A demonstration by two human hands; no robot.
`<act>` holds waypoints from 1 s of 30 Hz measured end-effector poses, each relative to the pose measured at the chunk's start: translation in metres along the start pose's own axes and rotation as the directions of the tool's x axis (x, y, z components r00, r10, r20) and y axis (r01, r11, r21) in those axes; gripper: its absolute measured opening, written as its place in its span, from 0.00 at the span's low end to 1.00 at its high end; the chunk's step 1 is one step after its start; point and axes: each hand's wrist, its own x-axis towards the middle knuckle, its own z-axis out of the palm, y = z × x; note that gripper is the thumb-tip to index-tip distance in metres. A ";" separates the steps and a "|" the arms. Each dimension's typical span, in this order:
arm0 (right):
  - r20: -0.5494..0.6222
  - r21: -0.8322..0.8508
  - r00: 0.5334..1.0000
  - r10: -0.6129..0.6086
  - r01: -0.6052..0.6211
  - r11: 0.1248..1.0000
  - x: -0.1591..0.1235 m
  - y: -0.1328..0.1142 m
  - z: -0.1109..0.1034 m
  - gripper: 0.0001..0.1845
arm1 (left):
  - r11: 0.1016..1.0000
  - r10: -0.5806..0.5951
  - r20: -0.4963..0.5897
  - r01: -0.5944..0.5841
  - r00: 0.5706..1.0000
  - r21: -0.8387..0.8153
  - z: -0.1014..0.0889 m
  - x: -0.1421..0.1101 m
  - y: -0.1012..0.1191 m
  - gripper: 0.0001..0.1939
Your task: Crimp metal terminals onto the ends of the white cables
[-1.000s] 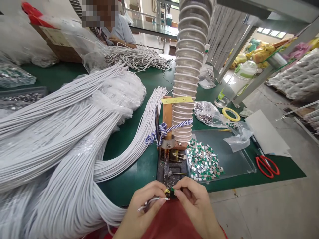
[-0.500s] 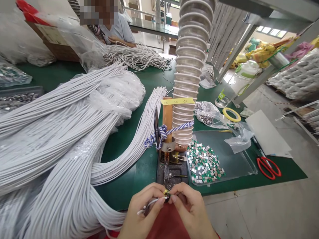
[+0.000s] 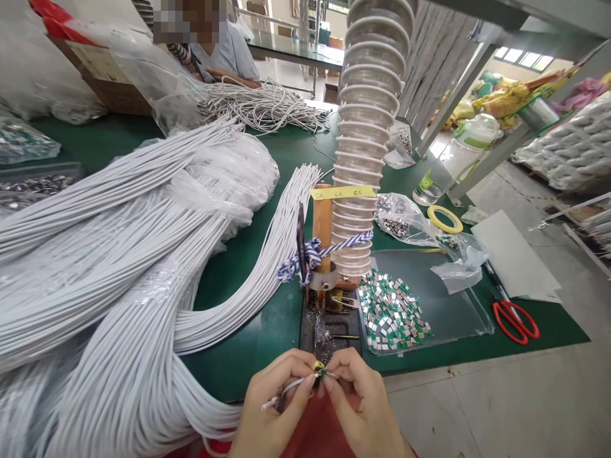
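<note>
My left hand [image 3: 277,401] pinches a thin white cable [image 3: 293,384] near its tip, at the front edge of the bench. Facing it, my right hand [image 3: 360,391] grips a tiny green circuit board [image 3: 323,372] between thumb and forefinger. Board and cable tip meet or nearly meet; the exact contact is too small to make out. A small yellow piece [image 3: 317,365] shows at my left fingertips. Just beyond both hands, an orange-handled soldering iron [image 3: 323,222] stands upright, tied with blue-and-white cord [image 3: 310,254], over a dark, solder-flecked base [image 3: 344,327].
A ribbed hose [image 3: 365,127] hangs behind the iron. To the right lie a clear tray [image 3: 443,299] with many small green boards [image 3: 394,315], red scissors [image 3: 516,321] and a tape roll [image 3: 445,219]. White cable bundles [image 3: 128,305] fill the left. A person [image 3: 229,57] sits across.
My right hand has moved left, bringing the green board to the cable tip at my left fingers. The board shows more plainly now. My left hand stays nearly in place.
</note>
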 end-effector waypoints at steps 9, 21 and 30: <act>-0.076 -0.153 0.989 -0.131 0.118 0.981 0.001 -0.002 -0.012 0.07 | 0.996 0.006 0.002 -0.006 1.000 0.091 0.000 -0.005 -0.003 0.10; -0.059 -0.037 0.998 -0.004 0.002 0.999 0.007 -0.001 -0.014 0.08 | 0.980 0.038 0.032 -0.043 0.999 0.192 -0.003 -0.001 0.003 0.10; -0.103 0.168 0.992 -0.074 0.090 0.982 0.014 0.001 -0.002 0.07 | 0.977 0.009 0.045 -0.018 0.999 0.211 -0.004 0.005 0.006 0.11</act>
